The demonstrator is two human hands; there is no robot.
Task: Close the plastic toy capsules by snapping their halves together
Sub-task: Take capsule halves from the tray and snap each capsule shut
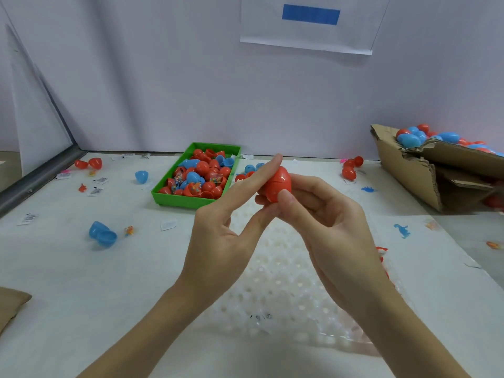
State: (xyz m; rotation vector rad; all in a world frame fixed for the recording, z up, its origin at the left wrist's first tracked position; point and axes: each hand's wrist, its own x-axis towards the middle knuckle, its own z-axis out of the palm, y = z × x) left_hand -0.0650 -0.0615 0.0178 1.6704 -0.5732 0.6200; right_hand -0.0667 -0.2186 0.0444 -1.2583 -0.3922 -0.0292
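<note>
Red egg (276,184) held just in front of green tray (191,201), R hand (321,219) curled round it, L hand (231,222) fingers straight against it; seam looks shut, so prob. next: drop w/ finished ones.

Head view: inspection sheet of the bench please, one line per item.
Surface: white table, bubble wrap under the hands.
Job's things: red capsule held up; green tray of red and blue halves; cardboard box of closed capsules.
Clutter: loose blue halves, paper labels, small toy dinosaurs.
Grips: left hand fingers straight against capsule; right hand curled round it.
Cables: nothing seen.
Surroundings: white wall, paper sheet.
</note>
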